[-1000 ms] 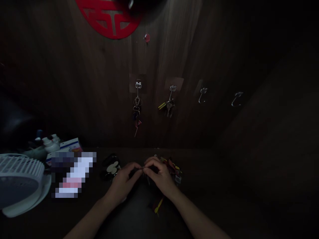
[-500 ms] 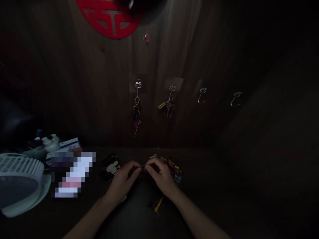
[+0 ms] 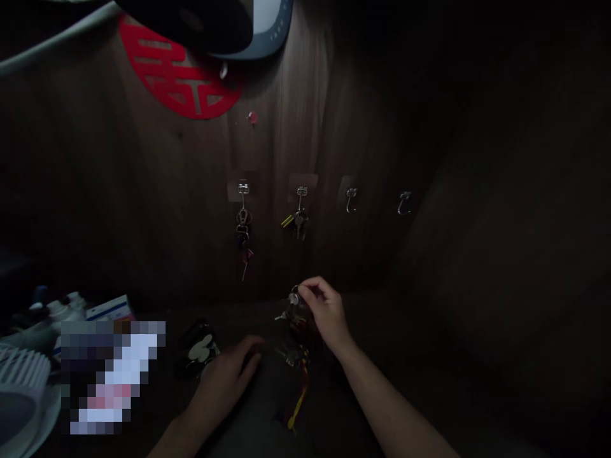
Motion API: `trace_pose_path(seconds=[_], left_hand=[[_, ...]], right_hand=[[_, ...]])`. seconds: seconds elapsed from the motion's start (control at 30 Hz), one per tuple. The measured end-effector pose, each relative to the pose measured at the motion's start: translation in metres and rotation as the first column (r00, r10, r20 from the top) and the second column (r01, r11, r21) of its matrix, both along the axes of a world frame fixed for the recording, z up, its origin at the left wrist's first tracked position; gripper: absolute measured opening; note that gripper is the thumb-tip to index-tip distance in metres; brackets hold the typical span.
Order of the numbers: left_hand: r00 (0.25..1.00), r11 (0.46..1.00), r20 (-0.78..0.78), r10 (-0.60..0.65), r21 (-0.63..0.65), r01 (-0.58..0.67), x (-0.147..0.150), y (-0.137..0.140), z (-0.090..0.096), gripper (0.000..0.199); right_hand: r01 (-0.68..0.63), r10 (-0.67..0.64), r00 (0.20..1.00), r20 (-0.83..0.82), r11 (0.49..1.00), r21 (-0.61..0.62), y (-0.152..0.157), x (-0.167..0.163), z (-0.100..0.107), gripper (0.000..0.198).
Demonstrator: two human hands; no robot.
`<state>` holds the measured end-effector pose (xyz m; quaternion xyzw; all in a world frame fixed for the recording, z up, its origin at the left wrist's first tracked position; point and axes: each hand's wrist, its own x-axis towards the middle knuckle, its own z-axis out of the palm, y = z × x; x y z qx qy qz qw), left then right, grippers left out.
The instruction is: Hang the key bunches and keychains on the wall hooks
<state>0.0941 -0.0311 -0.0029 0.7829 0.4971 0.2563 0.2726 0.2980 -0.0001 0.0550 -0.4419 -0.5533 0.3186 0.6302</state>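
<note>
1. the wood-grain wall (image 3: pixel 186 210) rises dark in front of me, with the table (image 3: pixel 258 407) along its foot.
2. at the far left of the table stands a pale fan (image 3: pixel 21 366), cut off by the edge of my view; behind it are a white bottle (image 3: pixel 67 316) and a box (image 3: pixel 112 308).
3. high on the wall is a red cut-out ornament (image 3: pixel 160 70), partly covered by a dark object (image 3: pixel 233 38) at the top.
4. my right grip (image 3: pixel 329 315) is raised over the table, thumb and fingertips pinching a bunch of keys (image 3: pixel 293 298) by its ring, in front of the wall and lower than the hooks.
5. my left grip (image 3: pixel 226 375) is low over the table, thumb and fingers spread, with nothing visible between them; just beside it is a white lobed piece (image 3: pixel 200 348) among black things.
6. below the pinched bunch i see more metal pieces (image 3: pixel 289 359) and a red-and-yellow tassel (image 3: pixel 300 397); it is too dark to tell whether they join it.
7. four metal hooks (image 3: pixel 352 198) line the wall: the leftmost bears a linked key chain (image 3: pixel 243 229), the next some keys (image 3: pixel 299 222).
8. a small pink pin (image 3: pixel 252 117) sits above them.
</note>
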Motion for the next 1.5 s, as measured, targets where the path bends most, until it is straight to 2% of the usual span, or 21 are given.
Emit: trace_pose_path(seconds=[0.17, 0.3, 0.37, 0.47, 0.57, 0.67, 0.83, 0.97, 1.2, 1.37, 1.5], left_hand=[[0.998, 0.999, -0.067, -0.017, 0.028, 0.019, 0.000, -0.003, 0.001, 0.026], [0.997, 0.999, -0.077, -0.019, 0.024, 0.020, 0.000, -0.005, 0.003, 0.027], [0.997, 0.999, -0.076, -0.022, 0.024, 0.024, 0.000, -0.005, 0.003, 0.026], [0.997, 0.999, -0.080, -0.024, 0.028, 0.027, 0.000, -0.005, 0.003, 0.025], [0.995, 0.999, -0.088, -0.037, 0.031, 0.040, 0.000, -0.005, 0.003, 0.025], [0.996, 0.998, -0.078, -0.047, 0.044, 0.050, 0.000, -0.005, 0.003, 0.024], [0.995, 0.997, -0.082, -0.055, 0.057, 0.060, 0.000, -0.004, 0.001, 0.024], [0.995, 0.995, -0.079, -0.061, 0.079, 0.067, 0.000, -0.004, 0.001, 0.024], [0.992, 0.993, -0.087, -0.092, 0.065, 0.097, 0.001, -0.004, 0.004, 0.023], [0.991, 0.993, -0.096, -0.093, 0.066, 0.100, 0.001, -0.003, 0.003, 0.023], [0.992, 0.993, -0.095, -0.088, 0.070, 0.095, 0.001, -0.003, 0.002, 0.023]], right_hand=[[0.112, -0.111, 0.994, -0.020, 0.977, 0.181, 0.024, 0.014, 0.057, 0.016], [0.138, -0.129, 0.990, -0.050, 0.946, 0.292, 0.046, 0.020, 0.104, 0.012], [0.161, -0.151, 0.987, -0.056, 0.949, 0.272, 0.054, 0.018, 0.120, 0.011], [0.176, -0.174, 0.984, -0.028, 0.969, 0.174, 0.062, 0.012, 0.133, 0.009], [0.200, -0.200, 0.980, -0.010, 0.977, 0.068, 0.068, 0.007, 0.136, 0.004], [0.201, -0.201, 0.979, 0.024, 0.979, 0.034, 0.069, 0.006, 0.135, 0.003], [0.157, -0.159, 0.986, 0.051, 0.987, 0.045, 0.066, 0.014, 0.124, 0.005], [0.128, -0.128, 0.992, 0.016, 0.992, -0.011, 0.058, 0.022, 0.102, 0.007], [0.023, -0.022, 1.000, 0.012, 0.992, -0.121, 0.035, 0.026, 0.040, 0.008], [-0.049, 0.055, 0.998, 0.018, 0.975, -0.218, 0.015, 0.028, -0.009, 0.010], [-0.042, 0.051, 0.998, 0.033, 0.970, -0.239, 0.002, 0.029, -0.041, 0.009]])
